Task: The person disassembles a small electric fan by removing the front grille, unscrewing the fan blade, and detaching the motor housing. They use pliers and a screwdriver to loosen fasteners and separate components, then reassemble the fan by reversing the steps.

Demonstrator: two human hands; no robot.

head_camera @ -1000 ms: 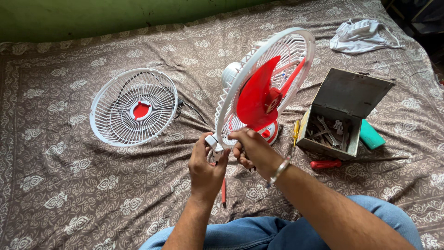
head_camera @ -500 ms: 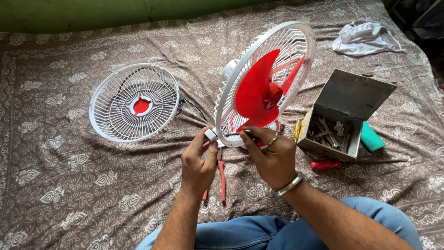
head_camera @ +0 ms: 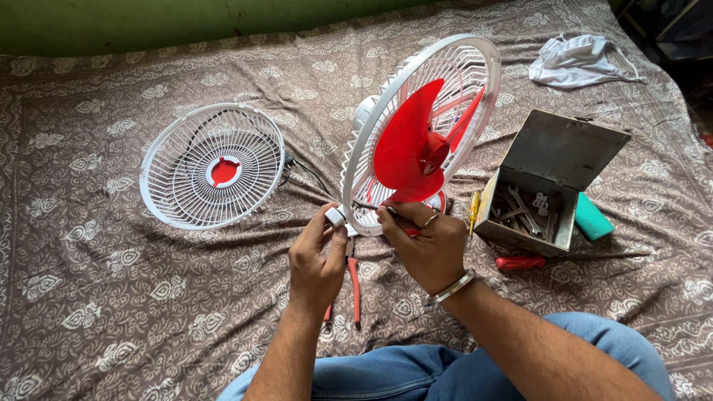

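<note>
A table fan stands tilted on the patterned cloth, its white rear guard (head_camera: 475, 56) around a red blade (head_camera: 412, 145). My left hand (head_camera: 316, 256) pinches a small white clip (head_camera: 336, 216) at the guard's lower rim. My right hand (head_camera: 423, 241) grips a thin metal tool (head_camera: 365, 206) whose tip touches the same rim spot. The detached white front grille (head_camera: 214, 165) with a red centre lies flat to the left.
Red-handled pliers (head_camera: 355, 286) lie under my hands. An open grey metal toolbox (head_camera: 546, 182) with wrenches sits at right, a yellow screwdriver (head_camera: 474, 210), a red-handled screwdriver (head_camera: 523, 261) and a teal object (head_camera: 593, 217) beside it. A white cloth (head_camera: 575, 59) lies far right.
Both hands stayed at the guard's lower rim and shifted slightly on it; my right hand turned a little. The view tilted, so the fan and grille sit slightly differently in frame.
</note>
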